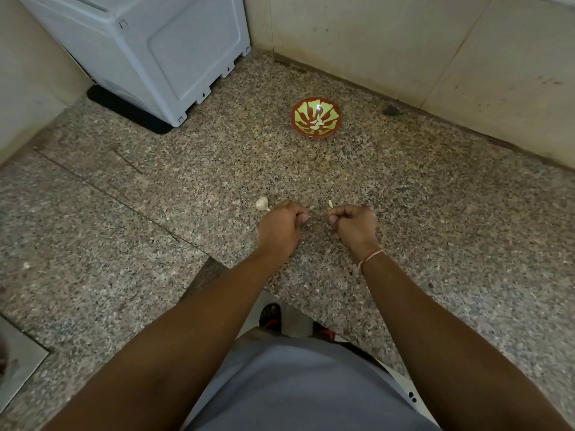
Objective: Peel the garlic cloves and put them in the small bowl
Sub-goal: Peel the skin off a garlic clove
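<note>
You're mid-peel — left hand (281,225) and right hand (353,223) both curled, fingers pinching something too small to tell. Next: clove (330,203), then bowl (315,117).

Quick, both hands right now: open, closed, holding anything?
Left hand: fingers curled; holding anything cannot be told.
Right hand: fingers curled; contents cannot be told.

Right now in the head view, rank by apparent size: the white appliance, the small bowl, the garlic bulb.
1. White appliance, largest.
2. Small bowl.
3. Garlic bulb, smallest, though nearer the camera.
</note>
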